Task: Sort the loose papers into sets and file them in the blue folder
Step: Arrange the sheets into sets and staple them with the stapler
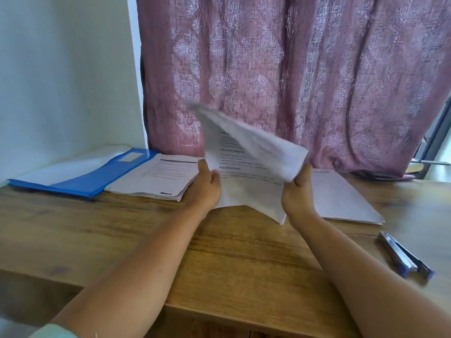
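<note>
Both hands hold up a small set of printed papers [246,167] above the middle of the wooden table [231,259]. My left hand [206,189] grips its left edge, thumb on the front. My right hand [299,191] grips the right edge; the top sheets bend over and are blurred. The blue folder [97,176] lies open at the far left with a clear sleeve showing. A thick stack of printed papers [158,179] lies beside the folder. Another thin set of papers [341,201] lies flat to the right, partly behind my right hand.
A blue and silver stapler [405,256] lies near the table's right side. A pink patterned curtain [292,69] hangs behind the table, a white wall [61,69] at the left. A window frame [436,142] shows at the far right.
</note>
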{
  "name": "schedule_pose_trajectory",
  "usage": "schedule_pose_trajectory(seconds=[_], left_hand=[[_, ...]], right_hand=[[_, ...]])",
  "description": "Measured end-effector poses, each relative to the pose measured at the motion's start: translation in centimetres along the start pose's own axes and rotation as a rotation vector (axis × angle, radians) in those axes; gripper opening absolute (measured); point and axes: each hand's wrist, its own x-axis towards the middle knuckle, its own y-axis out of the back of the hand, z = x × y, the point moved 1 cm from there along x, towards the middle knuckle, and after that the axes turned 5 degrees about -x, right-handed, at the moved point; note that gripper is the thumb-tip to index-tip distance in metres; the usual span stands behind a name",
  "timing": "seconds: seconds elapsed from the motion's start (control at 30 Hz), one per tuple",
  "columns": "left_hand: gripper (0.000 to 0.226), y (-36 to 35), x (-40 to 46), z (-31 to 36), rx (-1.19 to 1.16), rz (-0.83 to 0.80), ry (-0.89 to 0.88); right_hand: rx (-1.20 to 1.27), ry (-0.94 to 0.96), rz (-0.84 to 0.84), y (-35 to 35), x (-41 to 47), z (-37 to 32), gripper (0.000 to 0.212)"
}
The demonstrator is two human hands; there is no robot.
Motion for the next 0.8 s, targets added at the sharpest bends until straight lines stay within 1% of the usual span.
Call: schedule_pose_trajectory(seconds=[0.03,0.07,0.13,0.2,0.27,0.3,0.33,0.37,0.43,0.47,0.53,0.6,0.63,0.67,0.73,0.8], left_hand=[[0.041,0.0,0.1,-0.5,0.072,-0.068,0.092],[0.047,0.0,0.0,-0.8,0.124,-0.118,0.142],[0.051,0.1,0.1,-0.9,0.123,-0.161,0.16],[0.037,0.6,0.1,-0.3,0.0,-0.176,0.187],[0.021,1.4,0.1,0.4,-0.168,-0.253,0.222],[0.016,1.9,0.2,0.6,-0.207,-0.279,0.232],[0.015,2.3,0.3,0.5,-0.23,-0.281,0.248],[0.021,2.5,0.6,0.3,-0.255,-0.271,0.269],[0.043,2.9,0.8,-0.2,-0.296,-0.279,0.331],[0.047,3.0,0.9,-0.3,-0.287,-0.307,0.354],[0.043,3.0,0.9,-0.5,-0.222,-0.389,0.387],[0.034,2.8,0.8,-0.5,-0.192,-0.439,0.414],[0.031,2.8,0.7,-0.5,-0.196,-0.445,0.424],[0.03,2.7,0.6,-0.3,-0.199,-0.438,0.429],[0.025,2.7,0.6,-0.3,-0.205,-0.387,0.413],[0.011,2.6,1.0,-0.4,-0.248,-0.216,0.375]], right_hand=[[-0.031,-0.028,-0.033,0.1,0.1,0.3,0.014],[-0.06,-0.044,-0.047,0.3,0.2,0.6,0.012],[-0.056,-0.064,-0.061,0.8,0.6,0.7,0.018],[0.043,-0.177,-0.092,1.3,1.2,0.7,0.027],[0.177,-0.336,-0.134,1.8,2.1,1.3,0.029],[0.226,-0.41,-0.16,2.2,2.3,1.7,0.029],[0.262,-0.461,-0.185,2.5,2.5,1.8,0.029],[0.278,-0.482,-0.208,3.0,2.5,2.1,0.029],[0.285,-0.464,-0.228,2.9,2.7,2.0,0.034],[0.291,-0.46,-0.195,2.9,2.7,1.5,0.037],[0.328,-0.463,-0.095,3.3,3.1,1.0,0.035],[0.473,-0.348,-0.183,4.0,3.3,1.1,0.043],[0.519,-0.344,-0.195,4.4,3.2,1.4,0.044],[0.554,-0.366,-0.188,4.7,3.0,1.5,0.04],[0.557,-0.409,-0.125,4.7,3.2,2.1,0.025],[0.588,-0.441,-0.062,4.3,3.1,2.6,0.015]])
